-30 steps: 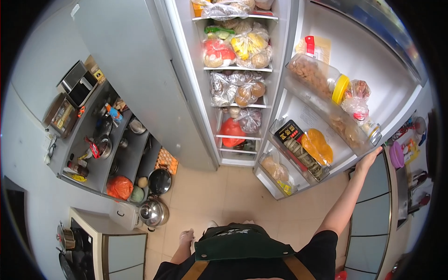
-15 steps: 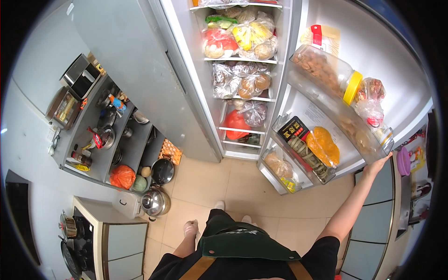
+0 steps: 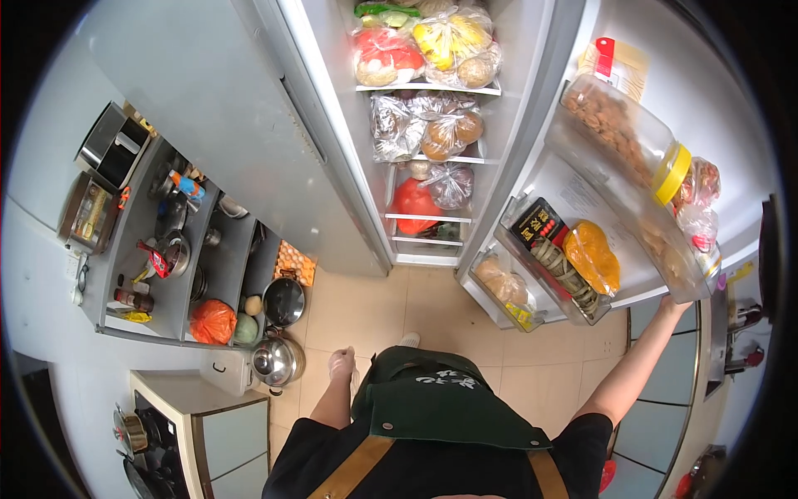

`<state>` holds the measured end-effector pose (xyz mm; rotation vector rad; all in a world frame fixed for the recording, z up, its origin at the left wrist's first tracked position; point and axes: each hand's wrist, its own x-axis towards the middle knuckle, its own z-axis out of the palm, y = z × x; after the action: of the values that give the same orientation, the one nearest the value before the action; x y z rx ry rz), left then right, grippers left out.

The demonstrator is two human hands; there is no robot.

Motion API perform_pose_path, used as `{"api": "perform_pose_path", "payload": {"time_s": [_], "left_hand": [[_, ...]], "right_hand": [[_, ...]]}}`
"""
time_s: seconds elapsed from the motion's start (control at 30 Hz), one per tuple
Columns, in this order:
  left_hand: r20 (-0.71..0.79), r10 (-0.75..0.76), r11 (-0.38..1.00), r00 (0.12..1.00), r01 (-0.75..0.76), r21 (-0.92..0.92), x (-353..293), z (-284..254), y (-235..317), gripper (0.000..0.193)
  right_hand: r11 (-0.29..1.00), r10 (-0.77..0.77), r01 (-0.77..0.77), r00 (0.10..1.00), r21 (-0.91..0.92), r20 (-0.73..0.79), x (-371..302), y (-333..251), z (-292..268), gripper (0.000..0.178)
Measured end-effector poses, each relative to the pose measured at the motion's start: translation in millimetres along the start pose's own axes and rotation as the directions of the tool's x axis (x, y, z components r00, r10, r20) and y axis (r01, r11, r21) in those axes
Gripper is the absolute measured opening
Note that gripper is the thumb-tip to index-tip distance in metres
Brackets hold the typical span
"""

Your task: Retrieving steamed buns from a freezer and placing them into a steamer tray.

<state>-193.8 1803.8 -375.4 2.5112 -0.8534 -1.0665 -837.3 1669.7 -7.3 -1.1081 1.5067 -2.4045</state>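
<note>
The person stands facing an open fridge, the right hand (image 3: 672, 304) raised to the lower outer edge of the fridge door (image 3: 582, 179). Its fingers seem to curl around that edge, but the hand is small and partly hidden behind the door shelf, so how tightly they close cannot be told. The left hand (image 3: 341, 363) hangs low beside the green apron (image 3: 440, 399), holding nothing that shows (whether its fingers are spread or curled is not clear).

The door's shelves are heavily loaded: a large clear jar with a yellow lid (image 3: 628, 133) lies along the upper one, and a black box (image 3: 540, 226) and an orange bag (image 3: 592, 256) sit in the lower one. Judging from that load, the door is best swung slowly, with the grip kept on its edge and clear of the shelf rail, so the jar does not roll or knock.

Against the frame 0.5 s earlier, the fridge fills more of the view and sits lower in it, with the bagged food (image 3: 428, 133) on the inner shelves larger. The right hand holds the same spot on the door edge.
</note>
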Motion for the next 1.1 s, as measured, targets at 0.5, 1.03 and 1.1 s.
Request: {"api": "perform_pose_path", "payload": {"time_s": [0.5, 1.03, 1.1], "left_hand": [[0.046, -0.026, 0.997, 0.999, 0.022, 0.077, 7.9, -1.2, 19.3, 0.041], [0.083, -0.131, 0.991, 0.988, 0.131, 0.004, 26.8, 5.3, -23.6, 0.043], [0.088, -0.110, 0.994, 0.990, 0.109, 0.019, 35.5, 9.6, -27.1, 0.043]], "right_hand": [[0.993, -0.109, 0.108, 0.994, 0.043, 0.032, 5.3, 9.7, -7.8, 0.063], [0.996, -0.089, 0.089, 0.996, 0.020, 0.019, -4.8, 4.0, -1.9, 0.061], [0.996, -0.091, 0.091, 0.996, 0.019, 0.020, -5.7, 2.3, 1.2, 0.061]]}}
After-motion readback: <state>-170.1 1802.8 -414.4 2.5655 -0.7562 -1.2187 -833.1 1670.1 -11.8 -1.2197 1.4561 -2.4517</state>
